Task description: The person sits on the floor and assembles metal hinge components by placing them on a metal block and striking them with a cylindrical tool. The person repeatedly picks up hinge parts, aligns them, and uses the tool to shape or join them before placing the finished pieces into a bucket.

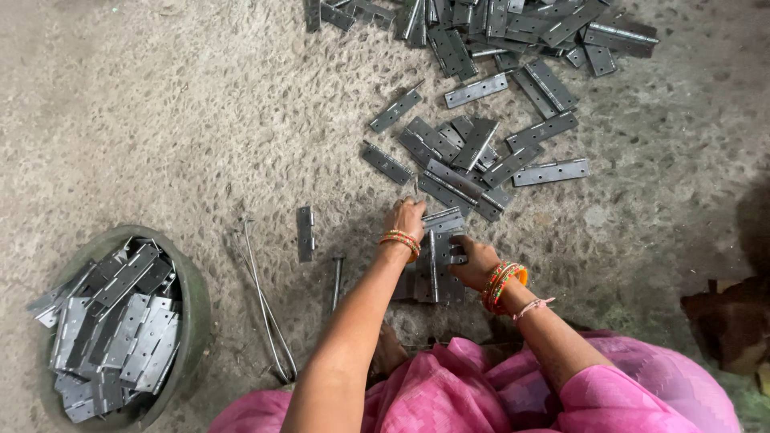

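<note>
My left hand (pixel 406 219) is closed, its fingertips pinched on a thin metal pin (pixel 415 191) at the near edge of a pile of grey hinge leaves (pixel 473 156). My right hand (pixel 473 261) grips an open grey hinge (pixel 435 273) that lies flat on the concrete floor in front of my knees. Another hinge leaf (pixel 443 218) lies between the two hands, touching the left one. Both wrists wear orange and green bangles.
A round dark basin (pixel 195 297) at the lower left is full of stacked hinges. Long thin rods (pixel 263 301), a short pin (pixel 337 281) and a single leaf (pixel 305 233) lie between basin and hands. A larger hinge heap (pixel 497 28) is at the top. Pink cloth (pixel 481 385) covers my lap.
</note>
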